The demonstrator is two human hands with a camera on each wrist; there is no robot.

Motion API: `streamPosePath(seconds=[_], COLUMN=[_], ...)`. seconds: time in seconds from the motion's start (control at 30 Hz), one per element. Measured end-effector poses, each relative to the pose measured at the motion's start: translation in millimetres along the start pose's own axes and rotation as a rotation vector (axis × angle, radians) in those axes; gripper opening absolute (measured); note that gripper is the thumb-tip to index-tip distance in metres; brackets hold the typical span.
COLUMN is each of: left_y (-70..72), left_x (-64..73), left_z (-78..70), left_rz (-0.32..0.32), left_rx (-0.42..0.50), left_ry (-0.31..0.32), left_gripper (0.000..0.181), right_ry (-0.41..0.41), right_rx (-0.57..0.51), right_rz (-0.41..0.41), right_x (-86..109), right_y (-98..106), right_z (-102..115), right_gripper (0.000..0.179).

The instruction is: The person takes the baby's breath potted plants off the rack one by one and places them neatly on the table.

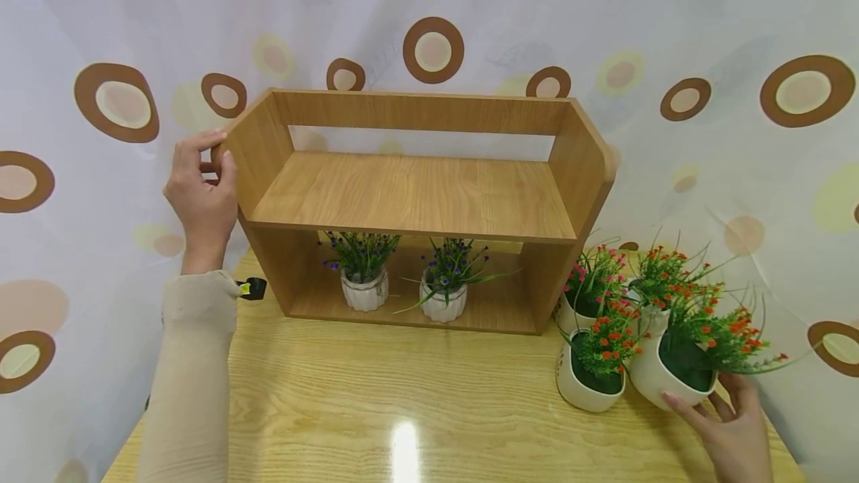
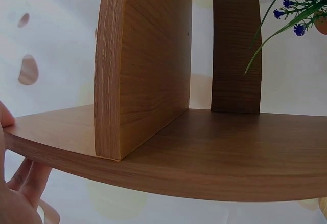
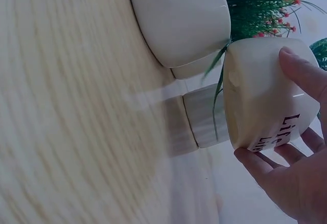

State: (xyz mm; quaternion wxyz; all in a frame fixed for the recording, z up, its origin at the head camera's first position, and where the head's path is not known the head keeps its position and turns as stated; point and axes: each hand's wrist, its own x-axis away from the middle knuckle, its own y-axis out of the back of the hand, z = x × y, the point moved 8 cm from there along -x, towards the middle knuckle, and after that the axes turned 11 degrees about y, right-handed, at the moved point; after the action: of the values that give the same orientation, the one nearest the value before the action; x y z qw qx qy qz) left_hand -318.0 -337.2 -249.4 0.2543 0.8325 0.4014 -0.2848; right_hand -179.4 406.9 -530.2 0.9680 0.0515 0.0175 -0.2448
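Note:
My left hand (image 1: 201, 188) grips the front edge of the left side panel of a two-tier wooden shelf (image 1: 409, 196), thumb on one face and fingers on the other. At the right, my right hand (image 1: 734, 423) holds a white potted plant (image 3: 268, 91) with orange-red flowers by its pot. In the right wrist view this pot is tilted and raised off the table, with dark lettering on its side. Beside it stand a potted plant with orange flowers (image 1: 584, 390), one with pink flowers (image 1: 570, 317) and, partly hidden behind, one with red flowers (image 1: 661, 270).
Two ribbed white pots with purple-blue flowers, a left one (image 1: 365, 293) and a right one (image 1: 443, 305), stand in the shelf's lower tier. The shelf stands on a light wooden table (image 1: 322, 393). A curtain with brown circles (image 1: 483, 6) hangs behind.

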Motion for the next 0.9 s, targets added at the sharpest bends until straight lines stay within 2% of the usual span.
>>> streamPosePath(seconds=[0.47,0.9], left_y=[1.0,-0.1], left_x=[0.7,0.1], left_z=[-0.6,1.5], left_rz=[0.003,-0.005], left_rx=[0.018,0.008], left_ry=[-0.022,-0.004], left_gripper=[0.030,0.029], right_ry=[-0.185,-0.212], right_rx=[0.090,0.144], right_rz=[0.076,0.097], right_x=[0.5,3.8], right_y=[-9,-15], right_z=[-20,-30], right_gripper=[0.118,0.121])
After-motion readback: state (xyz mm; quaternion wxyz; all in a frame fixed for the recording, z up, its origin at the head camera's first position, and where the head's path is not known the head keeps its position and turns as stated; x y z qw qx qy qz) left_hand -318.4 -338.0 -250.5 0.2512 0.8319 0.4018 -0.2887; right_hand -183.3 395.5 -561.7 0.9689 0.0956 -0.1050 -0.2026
